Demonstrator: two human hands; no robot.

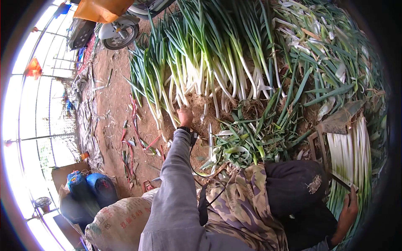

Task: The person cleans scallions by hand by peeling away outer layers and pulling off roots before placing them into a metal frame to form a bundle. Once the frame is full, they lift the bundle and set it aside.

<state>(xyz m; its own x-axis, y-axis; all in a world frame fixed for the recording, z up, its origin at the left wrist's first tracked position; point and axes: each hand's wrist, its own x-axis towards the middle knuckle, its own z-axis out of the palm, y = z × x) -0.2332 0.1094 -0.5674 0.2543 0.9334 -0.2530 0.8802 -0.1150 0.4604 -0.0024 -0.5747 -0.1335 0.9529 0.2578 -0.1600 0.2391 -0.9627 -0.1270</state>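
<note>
My left hand (185, 116), wearing a dark wristband, reaches forward with its fingers closed at the root end of a long white-stemmed green onion (181, 94). That onion lies at the front of a wide row of green onions (201, 54), roots toward me and green tops away. My right hand (347, 209) is low at the right, its fingers stretched out and apart. Its fingertips touch or nearly touch the end of a dark bar (342, 180) across a stack of cleaned green onions (349, 150). The palm is hidden.
Stripped leaves (255, 142) lie in front of my knees, and a larger leaf heap (331, 62) spreads at the right. A frame (320, 146) stands beside the stacked onions. Red strips (134, 121) litter the dirt floor. A stuffed sack (119, 217) and a wheeled vehicle (119, 35) are at the left.
</note>
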